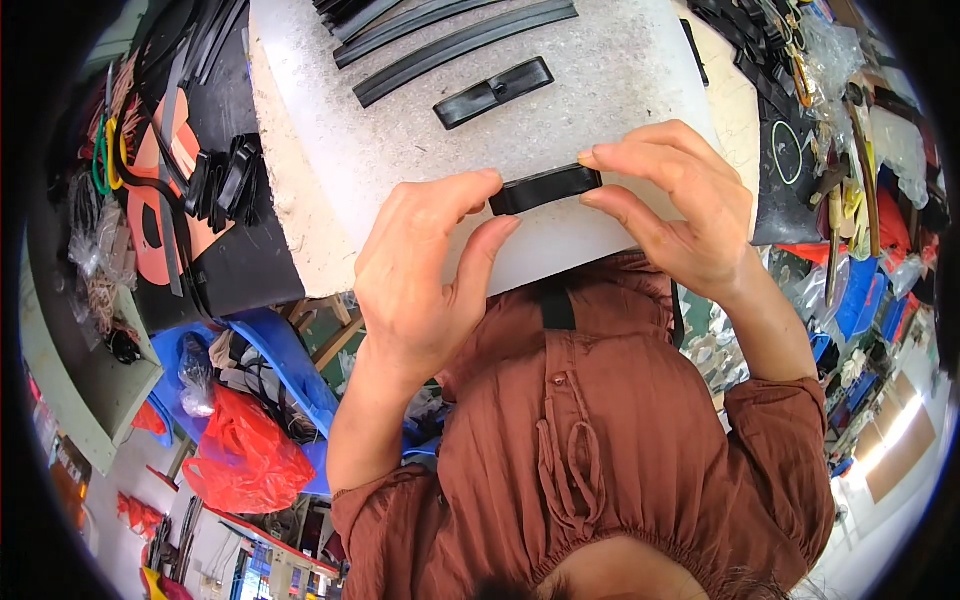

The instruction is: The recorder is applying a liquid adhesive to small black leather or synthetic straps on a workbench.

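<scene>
Pinching the loop (545, 192) between two hands, above the near part of the white board (620, 105). Gripping its left end with the left hand (410, 265), setting the thumb at the near edge and a fingertip at the far edge, leaving only a small gap filled by the loop. Clamping its right end with the right hand (690, 205) in the same way, curling the other fingers loosely. Being unable to tell how firmly. Keeping the loop roughly level, tilting slightly up toward the right.

Seeing a second loop (493, 92) lying farther off on the board, just beyond the held one, and long black strips (465, 50) lying past that. Finding the board resting on the bench (275, 275), with black coils (235, 180) and pink sheets (150, 235) lying left of it.

Noticing a blue bin (285, 365) on the near left, containing dark cords (265, 385) and a clear bag (197, 375); seeing a red bag (245, 455) bulging at its near side, being unable to tell what is in it. Spotting more blue bins (865, 300) at the far right, not making out their contents.
</scene>
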The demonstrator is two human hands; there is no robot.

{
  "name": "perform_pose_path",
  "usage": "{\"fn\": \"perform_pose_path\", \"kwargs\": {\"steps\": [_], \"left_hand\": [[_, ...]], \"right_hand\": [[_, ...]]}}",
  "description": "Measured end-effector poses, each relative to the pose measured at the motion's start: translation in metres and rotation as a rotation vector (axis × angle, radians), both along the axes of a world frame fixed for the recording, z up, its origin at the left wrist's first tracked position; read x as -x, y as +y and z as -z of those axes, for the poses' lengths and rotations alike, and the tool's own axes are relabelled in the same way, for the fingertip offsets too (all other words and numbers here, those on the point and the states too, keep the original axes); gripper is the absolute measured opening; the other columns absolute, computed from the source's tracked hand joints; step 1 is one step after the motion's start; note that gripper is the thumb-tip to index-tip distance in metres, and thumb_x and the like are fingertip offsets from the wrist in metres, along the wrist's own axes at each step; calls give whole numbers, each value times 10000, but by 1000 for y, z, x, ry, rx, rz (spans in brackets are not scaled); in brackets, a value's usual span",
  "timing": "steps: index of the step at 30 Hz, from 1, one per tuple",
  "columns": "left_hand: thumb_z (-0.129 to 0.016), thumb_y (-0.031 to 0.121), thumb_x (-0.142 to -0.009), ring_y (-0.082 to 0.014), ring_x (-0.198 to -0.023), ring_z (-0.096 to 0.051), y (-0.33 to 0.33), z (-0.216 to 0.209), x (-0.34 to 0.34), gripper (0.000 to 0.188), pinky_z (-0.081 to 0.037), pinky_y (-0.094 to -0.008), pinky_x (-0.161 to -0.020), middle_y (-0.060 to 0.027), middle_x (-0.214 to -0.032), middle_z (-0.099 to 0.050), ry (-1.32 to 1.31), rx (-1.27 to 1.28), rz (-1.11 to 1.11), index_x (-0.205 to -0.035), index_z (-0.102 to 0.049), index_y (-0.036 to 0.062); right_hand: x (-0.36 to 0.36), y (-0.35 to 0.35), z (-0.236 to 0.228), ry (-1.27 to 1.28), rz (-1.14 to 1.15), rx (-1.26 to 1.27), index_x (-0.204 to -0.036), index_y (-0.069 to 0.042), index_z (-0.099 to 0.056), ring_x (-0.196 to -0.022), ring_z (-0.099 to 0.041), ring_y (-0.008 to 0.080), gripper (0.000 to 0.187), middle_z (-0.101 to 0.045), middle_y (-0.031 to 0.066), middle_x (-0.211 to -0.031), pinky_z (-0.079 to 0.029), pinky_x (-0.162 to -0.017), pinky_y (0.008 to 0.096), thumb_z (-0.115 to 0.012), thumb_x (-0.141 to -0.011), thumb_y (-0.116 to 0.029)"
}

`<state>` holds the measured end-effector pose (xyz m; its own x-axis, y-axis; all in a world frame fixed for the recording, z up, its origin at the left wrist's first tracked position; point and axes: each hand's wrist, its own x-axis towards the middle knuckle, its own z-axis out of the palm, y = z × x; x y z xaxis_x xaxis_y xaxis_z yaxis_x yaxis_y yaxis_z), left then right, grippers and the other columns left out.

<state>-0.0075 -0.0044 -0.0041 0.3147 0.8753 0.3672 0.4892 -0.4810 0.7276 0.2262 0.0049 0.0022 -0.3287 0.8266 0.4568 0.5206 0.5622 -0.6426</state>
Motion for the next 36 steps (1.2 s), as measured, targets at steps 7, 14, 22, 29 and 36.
{"fn": "perform_pose_path", "kwargs": {"steps": [7,14,22,29,36], "left_hand": [[-831,-51,-727,-226,-737,-696,0,0,-4,397,-552,-313,-647,-100,-925,-725,-17,-19,-44,-1081,-666,18],[-825,-50,-745,-217,-734,-704,0,1,-3,387,-560,-304,-658,-95,-928,-729,8,-16,-42,-1088,-662,26],[-766,-75,-713,-218,-751,-659,4,-3,-5,343,-538,-319,-651,-92,-910,-704,56,-46,16,-1034,-760,45],[-688,-74,-690,-243,-803,-605,4,-5,-2,464,-527,-336,-696,-98,-967,-630,216,-58,124,-1130,-755,59],[-682,-77,-686,-278,-838,-579,5,-12,-2,488,-520,-362,-684,-132,-1031,-588,347,-120,207,-1168,-714,-11]], "right_hand": [[-1,-1,5,-3,17,19,-1128,-22,-709,-798,-689,253,433,-733,87,-939,-570,-677,338,-840,-716,-14],[-2,-1,4,-19,11,-9,-1159,-28,-694,-801,-706,260,462,-738,88,-938,-578,-685,345,-833,-719,-10],[-2,2,4,-108,-39,-62,-1020,-50,-742,-823,-707,253,337,-739,68,-938,-583,-710,333,-765,-688,-5],[-3,1,-2,-239,-85,-59,-984,-47,-744,-866,-694,232,320,-717,53,-973,-580,-705,325,-703,-666,-48],[-1,1,-13,-375,-149,-134,-1021,3,-723,-902,-670,220,362,-693,68,-1001,-567,-715,332,-685,-680,-114]]}}
